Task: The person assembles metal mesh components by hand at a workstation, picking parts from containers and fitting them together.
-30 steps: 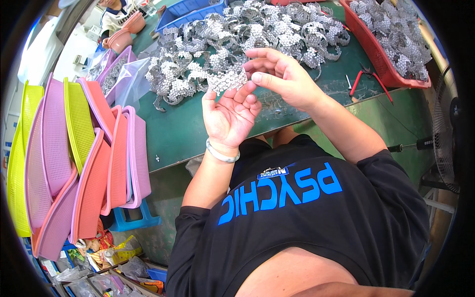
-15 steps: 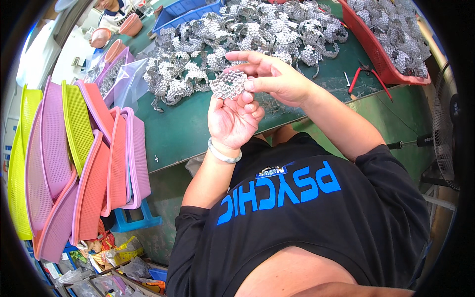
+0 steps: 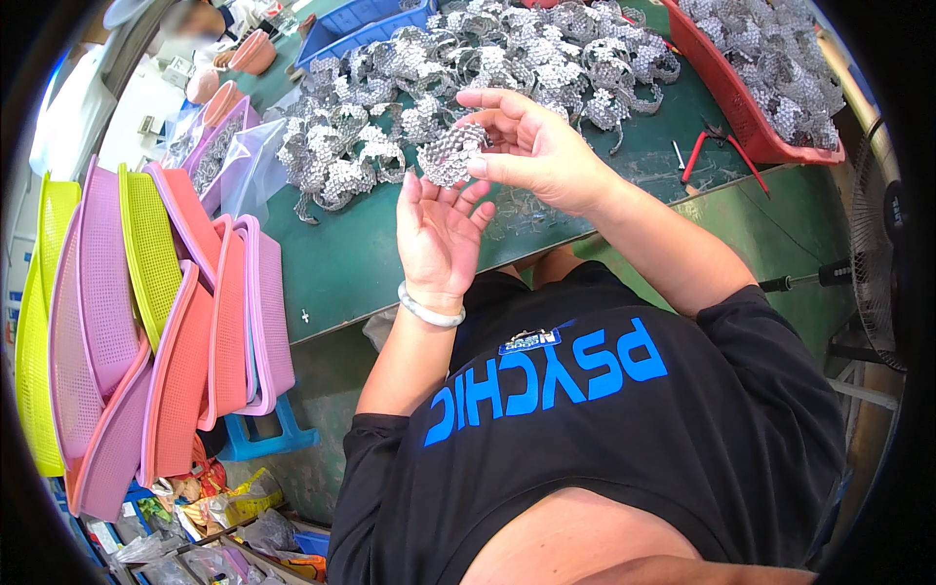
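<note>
Right hand [image 3: 541, 146] pinches a silver studded piece [image 3: 450, 154] at fingertips, above green table [image 3: 351, 263]. Left hand [image 3: 439, 234] open, palm up, fingertips just under it, maybe touching, I can't tell. Silver pile [image 3: 487, 68] behind.

Silvery studded mesh piece [image 3: 450, 154] held at the hands: metallic look, bumpy, glinting. Heap of same strips [image 3: 468, 68] seen shiny and rough on the desk [image 3: 341, 263], which is covered in matt green, smooth sheet. Red bin [image 3: 726, 93]: smooth plastic. Stacked trays [image 3: 146, 292] in pink, yellow, orange: perforated plastic, dull sheen. Bracelet [image 3: 429, 312]: pale, glossy, smooth. Shirt [image 3: 604, 439]: black matt cloth, blue print. Pliers [image 3: 707, 156] handled in red plastic. Bag [image 3: 239, 161]: clear, crinkled plastic film.
</note>
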Demonstrator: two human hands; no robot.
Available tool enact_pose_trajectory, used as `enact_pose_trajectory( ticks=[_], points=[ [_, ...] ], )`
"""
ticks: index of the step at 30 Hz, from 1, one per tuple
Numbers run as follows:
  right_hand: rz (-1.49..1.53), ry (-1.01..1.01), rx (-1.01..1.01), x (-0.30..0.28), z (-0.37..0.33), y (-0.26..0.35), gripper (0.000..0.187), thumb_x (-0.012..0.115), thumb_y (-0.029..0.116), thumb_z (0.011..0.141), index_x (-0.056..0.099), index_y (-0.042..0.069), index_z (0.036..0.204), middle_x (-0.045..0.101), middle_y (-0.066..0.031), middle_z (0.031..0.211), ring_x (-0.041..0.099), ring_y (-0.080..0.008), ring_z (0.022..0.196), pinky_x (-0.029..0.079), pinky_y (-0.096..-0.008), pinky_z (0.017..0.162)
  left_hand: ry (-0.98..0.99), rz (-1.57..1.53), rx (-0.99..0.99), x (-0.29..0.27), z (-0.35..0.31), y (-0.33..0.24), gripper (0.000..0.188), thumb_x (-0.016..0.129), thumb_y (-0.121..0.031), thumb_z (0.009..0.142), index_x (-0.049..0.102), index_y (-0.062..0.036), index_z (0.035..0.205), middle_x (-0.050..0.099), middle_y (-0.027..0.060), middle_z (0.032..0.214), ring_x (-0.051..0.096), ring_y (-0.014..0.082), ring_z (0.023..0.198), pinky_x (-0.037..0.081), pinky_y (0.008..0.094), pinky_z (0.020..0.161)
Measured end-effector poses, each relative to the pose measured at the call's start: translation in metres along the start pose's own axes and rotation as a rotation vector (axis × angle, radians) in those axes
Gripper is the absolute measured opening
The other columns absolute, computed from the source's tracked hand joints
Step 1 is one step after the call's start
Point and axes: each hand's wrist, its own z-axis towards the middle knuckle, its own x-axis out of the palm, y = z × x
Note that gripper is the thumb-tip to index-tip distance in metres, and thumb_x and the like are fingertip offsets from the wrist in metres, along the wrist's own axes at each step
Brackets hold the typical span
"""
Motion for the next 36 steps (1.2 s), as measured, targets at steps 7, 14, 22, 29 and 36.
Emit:
enact_pose_trajectory(
  ticks=[7, 14, 22, 29, 36],
  points=[
    [-0.113, -0.033, -0.031, 0.0010, 0.0010, -0.0019, 0.056, 0.064, 0.006, 0.078, 0.036, 0.001, 0.126, 0.053, -0.0106, 0.107, 0.053, -0.0154, 0.097, 0.044, -0.0286, 0.085, 0.060, 0.127, 0.160, 0.0056, -0.0033, 0.0028, 0.030, 0.047, -0.030, 0.088, 0.049, -0.0087, 0.109, 0.053, 0.0059, 0.113, 0.046, 0.0208, 0.105, 0.038, 0.0395, 0.086],
    [-0.123, -0.060, -0.002, 0.0007, 0.0000, -0.0026, 0.055, 0.063, 0.007, 0.079, 0.036, 0.000, 0.126, 0.054, -0.0098, 0.106, 0.053, -0.0155, 0.097, 0.042, -0.0287, 0.087, 0.083, 0.185, 0.180, 0.0053, -0.0033, -0.0001, 0.032, 0.053, -0.018, 0.087, 0.045, -0.0092, 0.117, 0.052, 0.0030, 0.113, 0.049, 0.0159, 0.101, 0.041, 0.0342, 0.084],
    [-0.012, -0.061, 0.024, 0.0007, -0.0034, 0.0005, 0.048, 0.059, 0.010, 0.082, 0.040, 0.003, 0.126, 0.050, -0.0102, 0.113, 0.048, -0.0152, 0.104, 0.039, -0.0293, 0.091, 0.072, 0.199, 0.170, 0.0048, -0.0038, -0.0013, 0.034, 0.053, -0.020, 0.087, 0.045, -0.0090, 0.118, 0.052, 0.0031, 0.113, 0.049, 0.0164, 0.101, 0.041, 0.0339, 0.083],
    [-0.010, -0.069, 0.024, 0.0009, -0.0054, 0.0029, 0.048, 0.057, 0.007, 0.082, 0.040, 0.003, 0.126, 0.049, -0.0095, 0.112, 0.048, -0.0149, 0.103, 0.039, -0.0296, 0.092, 0.045, 0.186, 0.140, 0.0012, -0.0024, -0.0014, 0.035, 0.047, -0.029, 0.089, 0.048, -0.0087, 0.117, 0.051, 0.0062, 0.116, 0.046, 0.0206, 0.106, 0.038, 0.0371, 0.088],
    [-0.049, -0.072, -0.003, -0.0012, -0.0066, 0.0003, 0.051, 0.058, 0.005, 0.080, 0.039, 0.003, 0.127, 0.048, -0.0099, 0.113, 0.047, -0.0152, 0.104, 0.038, -0.0305, 0.092, 0.071, 0.138, 0.107, -0.0006, -0.0004, -0.0011, 0.036, 0.046, -0.031, 0.089, 0.049, -0.0075, 0.117, 0.051, 0.0069, 0.116, 0.046, 0.0202, 0.106, 0.037, 0.0374, 0.088]
  ],
)
